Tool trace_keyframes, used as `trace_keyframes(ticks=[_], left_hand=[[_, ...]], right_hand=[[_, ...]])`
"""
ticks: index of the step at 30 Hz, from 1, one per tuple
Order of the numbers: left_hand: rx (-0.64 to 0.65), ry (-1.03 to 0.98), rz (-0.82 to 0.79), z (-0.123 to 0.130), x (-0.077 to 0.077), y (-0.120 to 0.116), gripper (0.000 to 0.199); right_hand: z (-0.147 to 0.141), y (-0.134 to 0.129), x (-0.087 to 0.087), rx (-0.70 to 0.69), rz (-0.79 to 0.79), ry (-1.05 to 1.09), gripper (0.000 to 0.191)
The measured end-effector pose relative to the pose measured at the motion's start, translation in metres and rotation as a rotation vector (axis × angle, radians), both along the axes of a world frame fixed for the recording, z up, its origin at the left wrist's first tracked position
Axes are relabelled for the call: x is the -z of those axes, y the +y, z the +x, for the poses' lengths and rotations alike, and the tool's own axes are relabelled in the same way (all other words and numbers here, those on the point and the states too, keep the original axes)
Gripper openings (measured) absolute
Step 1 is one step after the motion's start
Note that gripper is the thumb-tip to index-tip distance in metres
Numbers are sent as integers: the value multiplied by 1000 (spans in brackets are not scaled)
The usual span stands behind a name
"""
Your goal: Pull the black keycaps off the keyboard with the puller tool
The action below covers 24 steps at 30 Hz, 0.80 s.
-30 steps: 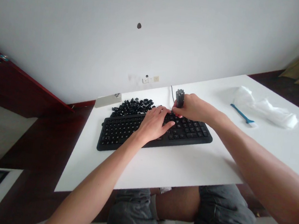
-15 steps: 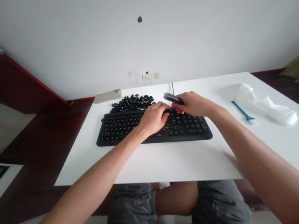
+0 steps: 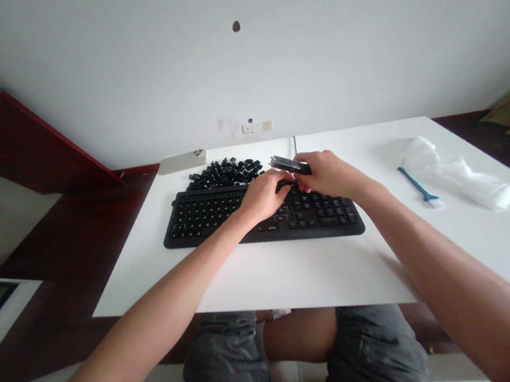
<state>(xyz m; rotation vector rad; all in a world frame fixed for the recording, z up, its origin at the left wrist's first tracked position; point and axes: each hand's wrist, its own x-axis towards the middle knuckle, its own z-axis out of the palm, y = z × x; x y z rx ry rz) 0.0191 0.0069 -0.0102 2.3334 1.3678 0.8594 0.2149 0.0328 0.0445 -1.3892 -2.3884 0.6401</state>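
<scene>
A black keyboard [image 3: 315, 226] lies across the white table, its left and middle parts stripped of keycaps and its right part still capped. My left hand [image 3: 263, 195] rests over its upper middle, thumb and fingertips drawn together by my right fingers; what they pinch, if anything, is hidden. Just above the keyboard's top edge, my right hand [image 3: 323, 171] is closed round a slim black-and-silver tool that looks like a keycap puller [image 3: 289, 165]. The tool lies sideways in the grip, its pronged end pointing left. Loose black keycaps [image 3: 224, 174] are heaped behind the keyboard.
A pale phone [image 3: 182, 162] lies at the table's back left corner. To the right are a blue brush [image 3: 417, 185] and a crumpled clear plastic bag [image 3: 475, 178]. A cable [image 3: 295, 145] runs off the back edge, below wall sockets [image 3: 257, 127].
The tool in my right hand has swung to a flatter angle, its pronged end shifting left. My left hand stays at nearly the same spot on the keyboard.
</scene>
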Motion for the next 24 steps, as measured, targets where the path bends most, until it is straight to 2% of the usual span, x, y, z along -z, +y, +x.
trace_keyframes(ticks=[4, 8, 13, 16, 18, 19, 24], left_hand=[[-10, 5, -46, 2, -3, 1, 23], [-10, 4, -39, 2, -3, 0, 24], [-18, 44, -75, 2, -6, 0, 23], [-37, 29, -112, 3, -7, 0, 23], [-36, 20, -108, 3, -6, 0, 22], [-34, 26, -98, 3, -5, -1, 20], [-32, 97, -1, 3, 2, -1, 20]], right_hand=[[4, 7, 7, 16, -102, 147, 4], [1, 6, 8, 76, -180, 244, 5], [-7, -1, 6, 99, -68, 188, 9], [-8, 1, 12, 81, -37, 228, 10], [-8, 4, 18, 63, -15, 278, 4], [-8, 5, 21, 61, 1, 302, 7], [-11, 8, 29, 118, 14, 343, 45]])
